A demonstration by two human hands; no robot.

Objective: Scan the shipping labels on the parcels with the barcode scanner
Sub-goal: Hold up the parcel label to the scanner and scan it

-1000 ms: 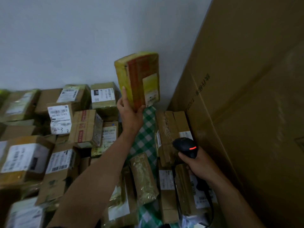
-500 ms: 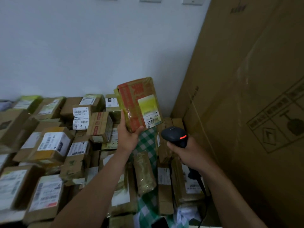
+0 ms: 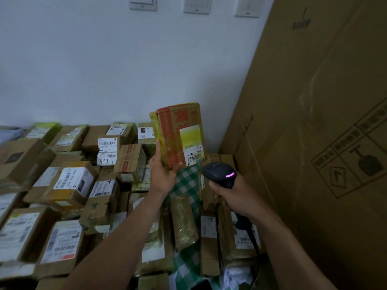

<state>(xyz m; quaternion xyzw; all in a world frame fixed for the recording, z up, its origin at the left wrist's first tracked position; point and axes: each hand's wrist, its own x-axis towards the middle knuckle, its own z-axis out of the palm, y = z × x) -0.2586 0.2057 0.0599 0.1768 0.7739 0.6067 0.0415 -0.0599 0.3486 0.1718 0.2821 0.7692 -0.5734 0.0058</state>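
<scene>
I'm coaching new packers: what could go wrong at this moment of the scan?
The left hand holds the parcel only at its bottom end, so it might tip and drop onto the pile. Its label lies under glossy wrap, and the scanner in the right hand sits below it; glare could spoil the read.

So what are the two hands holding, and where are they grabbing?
The left hand holds the red-and-yellow parcel by its bottom end. The right hand holds the black barcode scanner by its handle.
</scene>
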